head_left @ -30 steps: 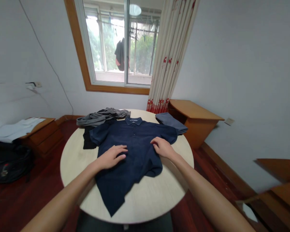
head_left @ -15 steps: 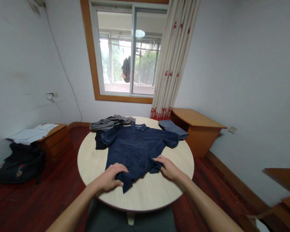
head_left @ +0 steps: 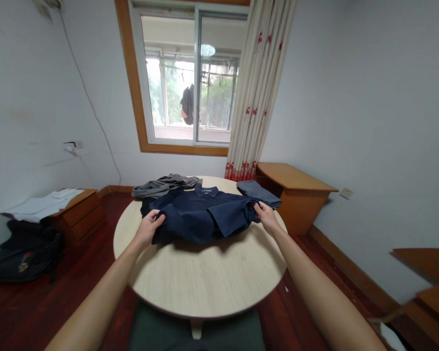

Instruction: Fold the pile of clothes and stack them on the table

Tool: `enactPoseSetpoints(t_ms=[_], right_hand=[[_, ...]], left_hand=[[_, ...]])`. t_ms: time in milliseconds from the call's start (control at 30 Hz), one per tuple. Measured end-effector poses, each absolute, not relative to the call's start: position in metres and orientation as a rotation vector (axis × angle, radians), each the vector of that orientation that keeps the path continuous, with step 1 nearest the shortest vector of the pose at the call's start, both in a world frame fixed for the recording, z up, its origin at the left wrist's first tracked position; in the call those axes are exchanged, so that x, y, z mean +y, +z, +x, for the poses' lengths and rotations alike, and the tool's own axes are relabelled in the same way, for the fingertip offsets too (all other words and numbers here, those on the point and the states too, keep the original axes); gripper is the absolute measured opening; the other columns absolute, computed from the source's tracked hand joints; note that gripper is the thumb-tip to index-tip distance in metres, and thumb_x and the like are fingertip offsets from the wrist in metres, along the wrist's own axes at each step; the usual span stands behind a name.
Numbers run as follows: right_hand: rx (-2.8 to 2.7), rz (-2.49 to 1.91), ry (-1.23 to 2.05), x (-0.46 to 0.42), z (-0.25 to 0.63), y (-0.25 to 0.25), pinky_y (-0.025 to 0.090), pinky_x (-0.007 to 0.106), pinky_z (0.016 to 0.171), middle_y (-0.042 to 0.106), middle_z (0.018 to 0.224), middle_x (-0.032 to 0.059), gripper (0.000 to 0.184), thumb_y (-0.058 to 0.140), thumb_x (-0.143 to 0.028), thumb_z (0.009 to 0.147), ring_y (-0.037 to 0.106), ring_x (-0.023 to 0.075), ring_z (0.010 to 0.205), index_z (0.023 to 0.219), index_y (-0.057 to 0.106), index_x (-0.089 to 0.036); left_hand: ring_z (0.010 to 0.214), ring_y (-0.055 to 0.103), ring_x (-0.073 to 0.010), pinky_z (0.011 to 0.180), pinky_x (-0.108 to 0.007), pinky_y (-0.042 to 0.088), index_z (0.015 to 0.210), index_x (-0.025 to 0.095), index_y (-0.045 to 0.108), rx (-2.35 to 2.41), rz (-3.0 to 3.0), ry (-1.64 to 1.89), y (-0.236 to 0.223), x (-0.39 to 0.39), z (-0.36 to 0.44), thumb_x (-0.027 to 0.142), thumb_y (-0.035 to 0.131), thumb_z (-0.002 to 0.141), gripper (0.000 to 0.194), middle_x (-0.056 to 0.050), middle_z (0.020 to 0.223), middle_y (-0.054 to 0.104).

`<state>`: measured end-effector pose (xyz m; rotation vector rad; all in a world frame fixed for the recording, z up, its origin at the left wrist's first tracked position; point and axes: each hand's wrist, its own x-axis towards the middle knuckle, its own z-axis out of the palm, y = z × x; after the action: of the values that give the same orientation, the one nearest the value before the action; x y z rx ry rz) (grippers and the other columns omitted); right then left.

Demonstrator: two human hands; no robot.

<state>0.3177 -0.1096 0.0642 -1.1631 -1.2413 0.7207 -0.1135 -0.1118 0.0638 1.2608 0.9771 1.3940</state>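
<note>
A navy polo shirt (head_left: 201,219) lies on the round pale wooden table (head_left: 205,282), its collar toward the window. Its lower part is lifted and doubled back over the chest, and the front edge hangs in a loose curve. My left hand (head_left: 150,225) pinches the cloth at the left side. At the right, near the sleeve, my right hand (head_left: 266,215) grips the bunched edge of the same shirt. The fold covers the shirt's buttons.
Behind the shirt on the left lies a crumpled grey garment (head_left: 164,185), with black cloth beside it. A folded blue-grey garment (head_left: 258,191) rests at the back right. A wooden desk (head_left: 296,178) stands beyond the table, and a black bag (head_left: 25,251) sits on the floor.
Both hands have moved away from me and apart, lifting the shirt's bottom hem and carrying it up over the front. More of the near tabletop shows now.
</note>
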Motion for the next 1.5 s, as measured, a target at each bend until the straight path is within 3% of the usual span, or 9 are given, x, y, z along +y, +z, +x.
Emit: enactPoseSetpoints(t_ms=[333, 500, 667, 800, 900, 1033, 1200, 1333, 1500], right_hand=[[-1.26, -1.068, 0.903, -0.129, 0.323, 0.084, 0.045, 0.026, 0.056, 0.065, 0.068, 0.001, 0.054, 0.072, -0.072, 0.06, 0.059, 0.0171, 0.063, 0.074, 0.058, -0.021], [-1.349, -1.083, 0.939, -0.146, 0.336, 0.116, 0.046, 0.03, 0.058, 0.064, 0.067, 0.0035, 0.05, 0.075, -0.067, 0.06, 0.06, 0.0194, 0.063, 0.073, 0.06, -0.021], [-1.424, -1.094, 1.042, -0.166, 0.359, 0.143, 0.047, 0.031, 0.056, 0.056, 0.055, 0.0003, 0.051, 0.075, -0.068, 0.064, 0.053, 0.0149, 0.05, 0.075, 0.064, -0.02], [-1.51, -1.207, 1.034, -0.157, 0.356, 0.138, 0.047, 0.029, 0.052, 0.058, 0.053, 0.0002, 0.053, 0.068, -0.071, 0.071, 0.054, 0.0139, 0.046, 0.077, 0.065, -0.018], [-1.715, -1.377, 0.92, -0.14, 0.338, 0.116, 0.048, 0.028, 0.054, 0.066, 0.062, 0.0049, 0.05, 0.068, -0.066, 0.074, 0.062, 0.0171, 0.055, 0.074, 0.067, -0.016], [-2.049, -1.568, 0.661, -0.117, 0.295, 0.083, 0.052, 0.037, 0.087, 0.074, 0.101, 0.0108, 0.041, 0.065, -0.052, 0.08, 0.068, 0.025, 0.092, 0.099, 0.073, -0.016], [-2.174, -1.984, 0.472, -0.086, 0.239, 0.054, 0.029, 0.048, 0.114, 0.034, 0.156, 0.0159, 0.071, 0.051, -0.052, 0.09, 0.035, 0.032, 0.141, 0.15, 0.037, -0.017], [-2.048, -2.296, 0.542, -0.06, 0.229, 0.029, 0.013, 0.068, 0.111, 0.008, 0.165, 0.0096, 0.079, 0.032, -0.068, 0.092, 0.007, 0.0395, 0.149, 0.157, 0.017, -0.026], [-2.022, -2.32, 0.391, -0.026, 0.252, 0.005, 0.0, 0.069, 0.111, 0.001, 0.165, 0.0045, 0.085, 0.018, -0.078, 0.087, -0.005, 0.0367, 0.15, 0.157, 0.014, -0.029]], left_hand=[[0.058, 0.054, -0.0113, 0.056, -0.021, 0.041, 0.084, 0.019, 0.057, 0.869, 1.272, 1.527, 0.087, -0.114, -0.131, 0.046, 0.085, 0.054, 0.049, 0.003, 0.067, 0.061], [0.079, 0.063, -0.0192, 0.07, -0.027, 0.048, 0.102, 0.02, 0.065, 0.789, 1.377, 1.578, 0.111, -0.126, -0.151, 0.037, 0.085, 0.052, 0.056, -0.004, 0.088, 0.067], [0.07, 0.061, -0.0235, 0.066, -0.036, 0.05, 0.105, 0.024, 0.07, 0.591, 1.468, 1.317, 0.112, -0.134, -0.196, 0.045, 0.087, 0.048, 0.064, -0.006, 0.075, 0.064], [0.06, 0.058, -0.0212, 0.068, -0.043, 0.051, 0.108, 0.025, 0.072, 0.363, 1.527, 1.141, 0.105, -0.129, -0.199, 0.062, 0.075, 0.059, 0.061, -0.006, 0.07, 0.062], [0.069, 0.063, -0.0242, 0.072, -0.042, 0.052, 0.106, 0.021, 0.073, 0.557, 1.626, 1.005, 0.096, -0.121, -0.172, 0.067, 0.064, 0.07, 0.059, -0.012, 0.082, 0.069], [0.097, 0.066, -0.028, 0.08, -0.034, 0.051, 0.106, 0.02, 0.073, 1.187, 2.084, 0.74, 0.072, -0.107, -0.118, 0.066, 0.056, 0.08, 0.056, -0.01, 0.097, 0.074], [0.124, 0.054, -0.0293, 0.104, -0.046, 0.041, 0.123, 0.019, 0.064, 1.364, 2.225, 0.616, 0.037, -0.08, -0.066, 0.057, 0.053, 0.092, 0.05, -0.01, 0.133, 0.06], [0.145, 0.029, -0.0338, 0.115, -0.056, 0.017, 0.139, 0.027, 0.054, 1.443, 2.309, 0.44, 0.018, -0.051, -0.049, 0.066, 0.04, 0.092, 0.063, -0.01, 0.153, 0.042], [0.15, 0.01, -0.0316, 0.117, -0.061, 0.008, 0.153, 0.026, 0.031, 1.651, 2.496, 0.127, -0.001, -0.009, -0.048, 0.072, 0.024, 0.091, 0.078, -0.005, 0.162, 0.019]])
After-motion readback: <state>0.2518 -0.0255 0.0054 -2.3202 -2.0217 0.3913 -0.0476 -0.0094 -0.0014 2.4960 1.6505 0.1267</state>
